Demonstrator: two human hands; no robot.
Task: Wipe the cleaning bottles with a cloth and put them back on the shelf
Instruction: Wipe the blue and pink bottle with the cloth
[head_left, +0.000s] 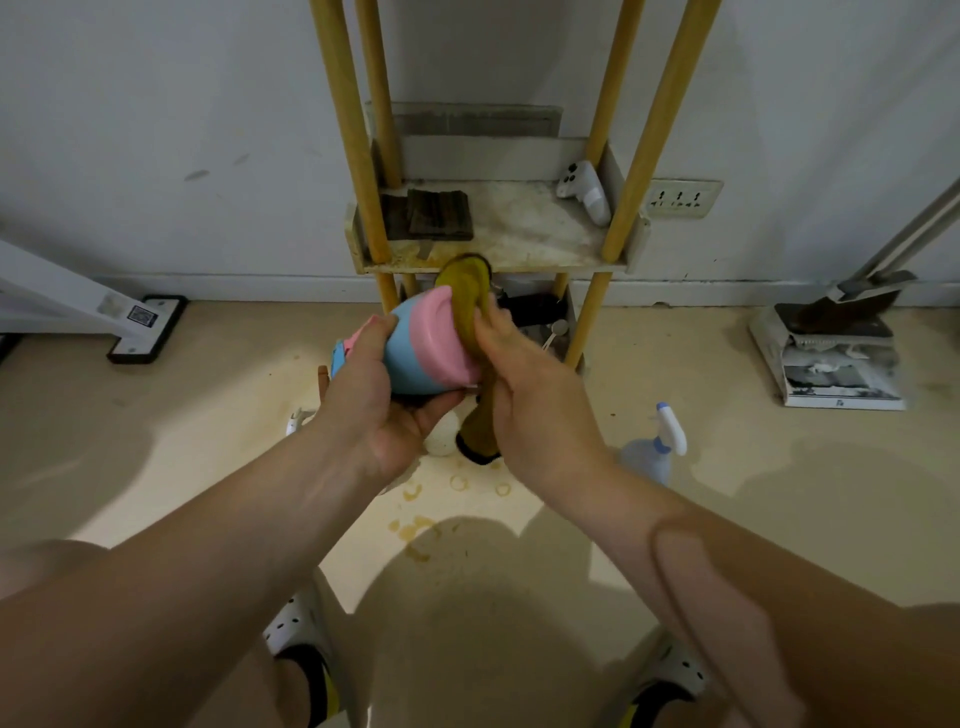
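A blue and pink cleaning bottle (423, 351) is held on its side in front of the shelf, its pink base pointing away from me. My left hand (379, 405) grips it around the blue body. My right hand (524, 384) presses an olive-yellow cloth (465, 296) against the pink base; one end of the cloth hangs down below my hands. The shelf (519, 228) is a dirty white tray on yellow poles. A clear spray bottle (654, 441) with a white and blue trigger stands on the floor to the right.
On the shelf lie dark folded cloths (436, 215) and a white game controller (584, 192). A white round object (441, 439) sits on the stained floor under my hands. A dustpan and broom (836, 343) stand at the right wall, a white stand base (145, 327) at the left.
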